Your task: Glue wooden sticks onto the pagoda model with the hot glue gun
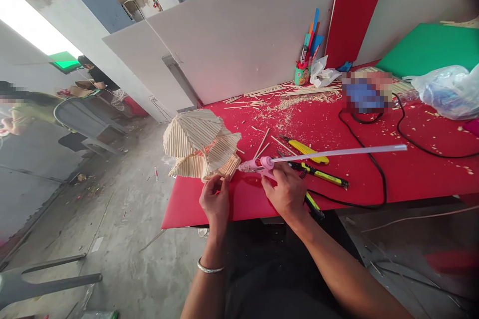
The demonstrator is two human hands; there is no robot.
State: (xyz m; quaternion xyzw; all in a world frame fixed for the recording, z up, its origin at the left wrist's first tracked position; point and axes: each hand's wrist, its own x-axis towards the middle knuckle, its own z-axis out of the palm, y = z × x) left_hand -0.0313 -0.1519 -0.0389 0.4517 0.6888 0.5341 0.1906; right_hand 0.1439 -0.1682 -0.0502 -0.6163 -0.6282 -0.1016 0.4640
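A roofed model of thin wooden sticks (198, 132) stands at the left end of the red table. The thumb and fingers of my left hand (216, 202) are pinched together at its lower front edge; whether they grip the model or a separate small stick, I cannot tell. My right hand (287, 192) is wrapped round the handle of a pink glue gun (258, 164). The gun's nozzle points left, close to the model's right side. From its back a long clear glue stick (344, 151) reaches out to the right.
Yellow and black cutter knives (309, 151) lie beyond and beside my right hand. A black cable (383, 184) loops across the red table (419, 174). Farther back are loose wooden sticks (264, 90), shavings, a pen cup (302, 74) and a plastic bag (449, 92). Other people sit at the far left.
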